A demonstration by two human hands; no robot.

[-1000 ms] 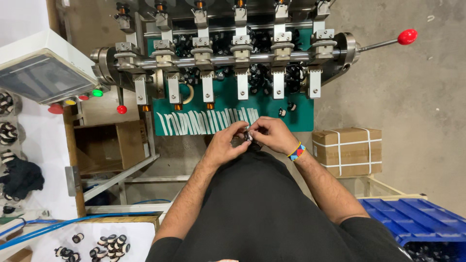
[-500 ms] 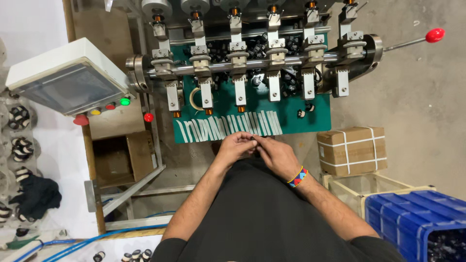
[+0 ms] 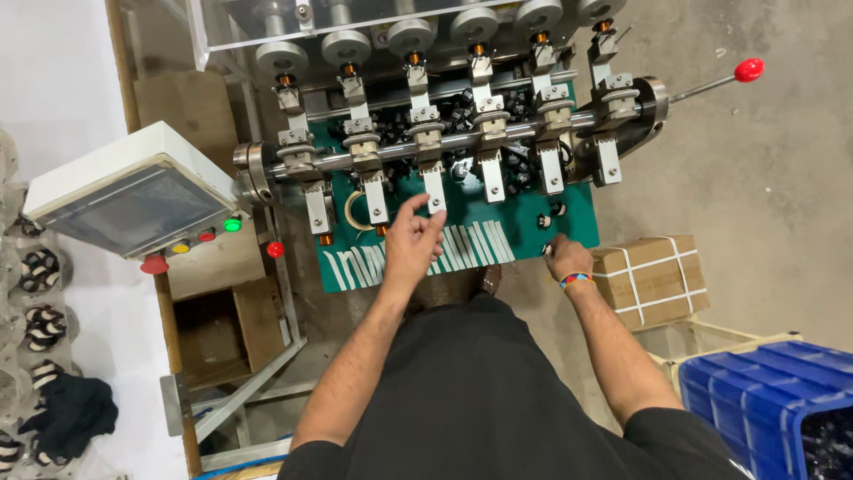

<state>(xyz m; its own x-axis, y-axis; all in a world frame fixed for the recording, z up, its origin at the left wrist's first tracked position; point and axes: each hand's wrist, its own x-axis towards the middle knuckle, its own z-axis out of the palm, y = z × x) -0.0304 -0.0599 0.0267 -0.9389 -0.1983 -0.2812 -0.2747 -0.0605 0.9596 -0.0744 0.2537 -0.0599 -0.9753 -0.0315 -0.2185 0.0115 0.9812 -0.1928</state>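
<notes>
My left hand is raised over the green plate of a multi-spindle winding machine. Its fingers are spread, and the tips are just below one of the metal holders hanging from the horizontal shaft. My right hand, with a colourful wristband, rests curled at the plate's lower right corner. It is pinching a small dark part. Two small black-and-white coils lie on the plate above it.
A lever with a red knob sticks out at the machine's right. A white control box with coloured buttons stands on the left. A strapped cardboard box and a blue crate sit on the floor to the right. Bagged coils lie far left.
My hands were together in front of my body; they have since parted. The left went up to the holders and the right moved to the plate's right corner. The camera view shifted.
</notes>
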